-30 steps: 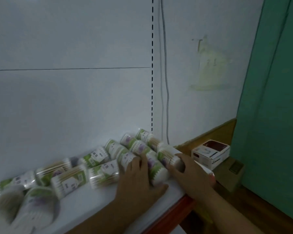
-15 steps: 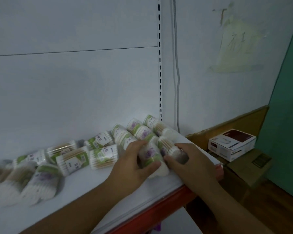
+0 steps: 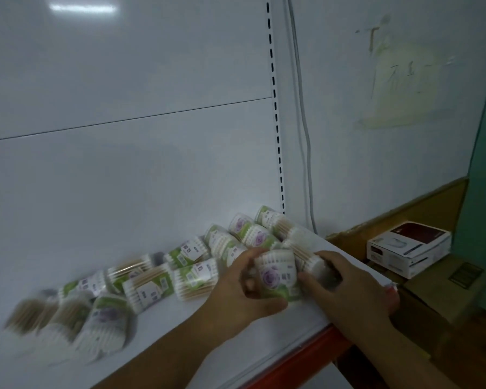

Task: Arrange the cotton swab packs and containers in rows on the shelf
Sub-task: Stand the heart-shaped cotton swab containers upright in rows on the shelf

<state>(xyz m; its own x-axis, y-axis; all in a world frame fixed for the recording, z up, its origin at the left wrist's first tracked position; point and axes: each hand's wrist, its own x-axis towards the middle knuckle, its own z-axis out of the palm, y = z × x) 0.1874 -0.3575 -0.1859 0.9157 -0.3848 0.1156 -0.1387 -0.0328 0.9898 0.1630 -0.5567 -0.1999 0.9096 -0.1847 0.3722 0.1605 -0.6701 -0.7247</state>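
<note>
Several cotton swab packs with green and purple labels lie in two rough rows on the white shelf [image 3: 163, 341]. My left hand [image 3: 236, 293] grips one pack with a purple flower label [image 3: 275, 275] at the right end of the front row, thumb below it and fingers curled over its top. My right hand [image 3: 345, 284] holds the same pack from the right and also touches the pack behind it [image 3: 306, 252]. More packs [image 3: 197, 275] stretch to the left, and a blurred cluster [image 3: 104, 329] lies at the far left.
The shelf has a red front edge [image 3: 300, 360] and a white back panel with a slotted upright [image 3: 277, 136]. A grey cable [image 3: 303, 122] hangs down the wall. To the right, a white and dark red box [image 3: 407, 248] sits on a cardboard carton [image 3: 443, 290].
My left hand has gone from lying flat over the packs to curling round the flower-label pack. My right hand closed in on it from the right. The camera view shifted.
</note>
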